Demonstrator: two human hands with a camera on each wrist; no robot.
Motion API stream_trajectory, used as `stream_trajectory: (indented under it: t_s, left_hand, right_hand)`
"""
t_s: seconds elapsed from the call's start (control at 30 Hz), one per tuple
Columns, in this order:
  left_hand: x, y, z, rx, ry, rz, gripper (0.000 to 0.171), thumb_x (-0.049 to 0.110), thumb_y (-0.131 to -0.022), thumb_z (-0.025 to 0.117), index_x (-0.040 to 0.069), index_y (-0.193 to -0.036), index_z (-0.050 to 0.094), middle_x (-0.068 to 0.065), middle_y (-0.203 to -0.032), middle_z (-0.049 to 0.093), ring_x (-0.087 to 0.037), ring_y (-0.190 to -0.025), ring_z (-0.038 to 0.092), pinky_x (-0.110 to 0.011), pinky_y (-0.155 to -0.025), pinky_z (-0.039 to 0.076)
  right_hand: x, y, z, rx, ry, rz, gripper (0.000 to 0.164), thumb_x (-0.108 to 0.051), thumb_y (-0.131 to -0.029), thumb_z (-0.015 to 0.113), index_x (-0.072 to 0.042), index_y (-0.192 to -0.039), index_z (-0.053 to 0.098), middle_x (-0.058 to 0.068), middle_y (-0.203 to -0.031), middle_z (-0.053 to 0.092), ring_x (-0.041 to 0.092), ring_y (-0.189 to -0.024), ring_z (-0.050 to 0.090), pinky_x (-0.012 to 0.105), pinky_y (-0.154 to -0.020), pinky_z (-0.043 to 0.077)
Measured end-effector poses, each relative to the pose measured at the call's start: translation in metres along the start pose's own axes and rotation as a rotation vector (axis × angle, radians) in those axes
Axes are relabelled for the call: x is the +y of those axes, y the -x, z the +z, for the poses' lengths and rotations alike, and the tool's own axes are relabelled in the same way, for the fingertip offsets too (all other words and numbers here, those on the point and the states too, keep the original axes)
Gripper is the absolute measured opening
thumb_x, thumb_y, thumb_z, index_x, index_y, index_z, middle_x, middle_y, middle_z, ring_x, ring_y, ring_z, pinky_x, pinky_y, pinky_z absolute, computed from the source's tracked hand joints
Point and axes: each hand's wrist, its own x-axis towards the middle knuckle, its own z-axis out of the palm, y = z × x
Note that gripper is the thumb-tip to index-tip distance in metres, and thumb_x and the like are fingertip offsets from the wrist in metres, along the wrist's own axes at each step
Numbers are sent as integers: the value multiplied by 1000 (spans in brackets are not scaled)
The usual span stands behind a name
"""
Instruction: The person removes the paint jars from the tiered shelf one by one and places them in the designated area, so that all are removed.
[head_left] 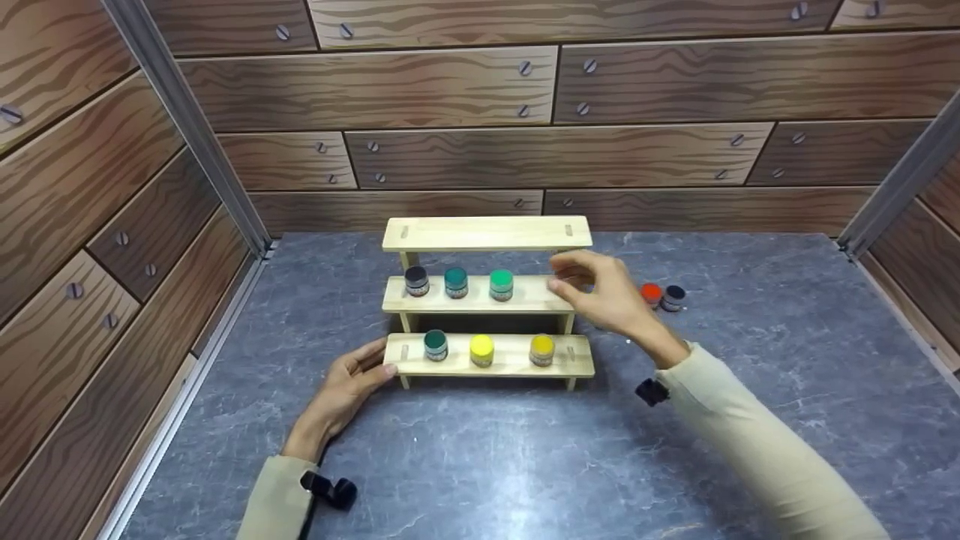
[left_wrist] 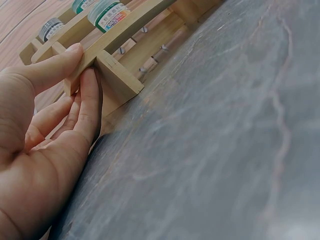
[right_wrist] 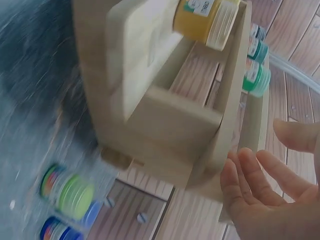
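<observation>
A three-tier wooden rack stands on the table. On its middle tier are a black jar, a teal jar and a green jar. The bottom tier bears a dark green jar, a yellow jar and an amber jar. My left hand pinches the left end of the bottom tier, thumb on top and fingers beneath. Beside the middle tier's right end is my right hand, fingers bent loosely; the right wrist view shows nothing between thumb and fingers.
Right of the rack, a red-lidded jar and a dark-lidded jar stand on the grey marbled table. A light green jar and a blue jar appear in the right wrist view. Wood-patterned walls enclose the table.
</observation>
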Motion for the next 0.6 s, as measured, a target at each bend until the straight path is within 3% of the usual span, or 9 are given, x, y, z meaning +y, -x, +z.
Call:
stream_trajectory:
  t_s: [0.6]
  left_hand:
    - [0,0,0,11,12,-3,75,-5,-98,67,-14,-161,29,-37,-164,35,-18,-128,62,-26,-109,55]
  right_hand:
    - [-16,-24,45,-123,-14,14,47,-11,-93,83,3,-136,68,20,-127,74,34,-111,74,42,-102,62]
